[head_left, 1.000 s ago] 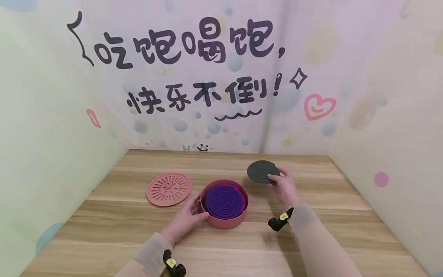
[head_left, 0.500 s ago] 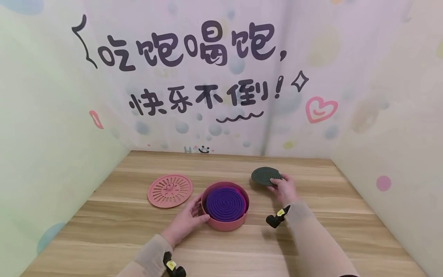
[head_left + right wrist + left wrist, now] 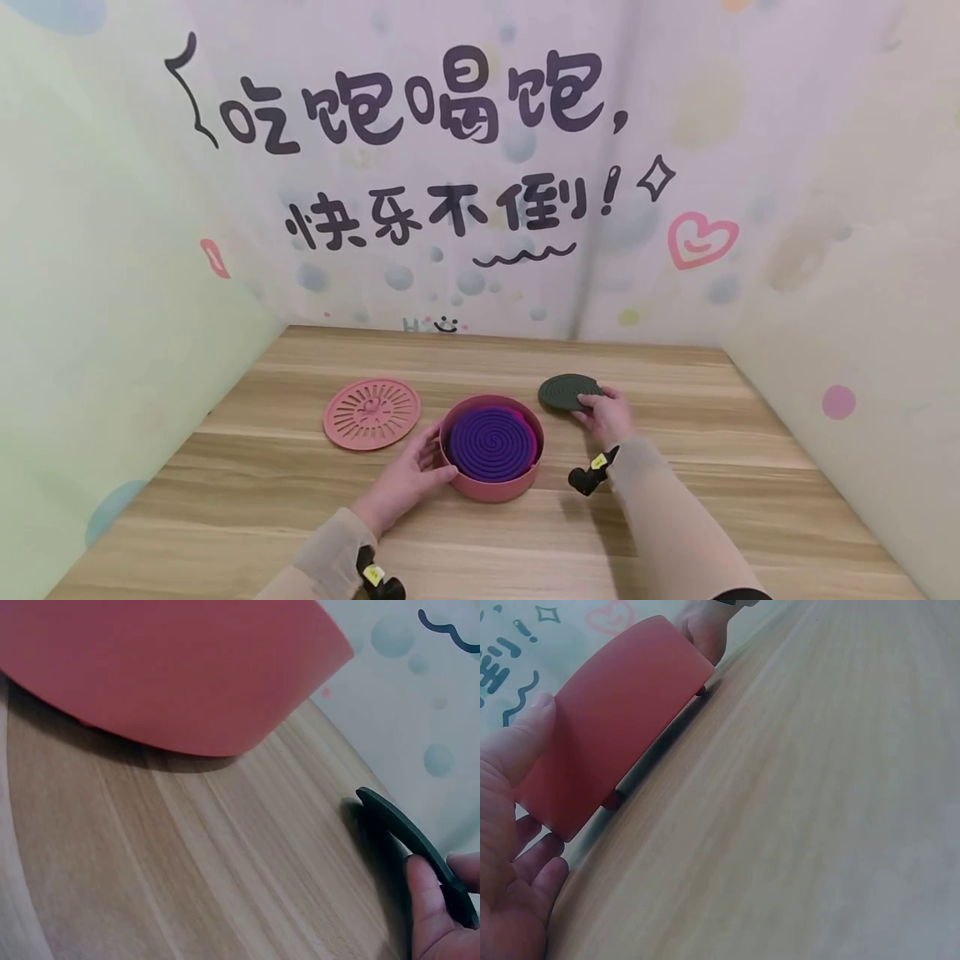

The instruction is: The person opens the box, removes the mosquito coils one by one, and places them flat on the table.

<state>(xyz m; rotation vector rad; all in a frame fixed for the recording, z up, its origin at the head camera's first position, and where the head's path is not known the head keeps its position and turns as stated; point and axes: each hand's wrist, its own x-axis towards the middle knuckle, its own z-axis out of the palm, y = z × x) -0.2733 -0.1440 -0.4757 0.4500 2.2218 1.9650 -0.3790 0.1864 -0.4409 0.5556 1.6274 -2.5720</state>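
A round pink mosquito coil box (image 3: pixel 491 491) stands on the table in front of me. Inside lies a purple mosquito coil (image 3: pixel 491 443), with the magenta edge of another coil (image 3: pixel 536 433) showing beneath it. My left hand (image 3: pixel 405 486) holds the box at its left side, thumb near the front and fingers round the wall. To the right, my right hand (image 3: pixel 609 414) pinches a dark green mosquito coil (image 3: pixel 562 392) by its near right edge. In the right wrist view this green coil (image 3: pixel 405 829) is tilted, mostly above the table.
The pink slotted lid (image 3: pixel 372 414) with a small knob lies flat on the wooden table (image 3: pixel 480 558), left of the box. A printed wall (image 3: pixel 450 167) closes off the back, and pale walls stand at both sides. Small feet (image 3: pixel 613 799) lift the box slightly.
My right hand has lowered the green coil toward the table, and it looks flatter now. The left hand stays at the box, which has not moved. The head view has shifted slightly.
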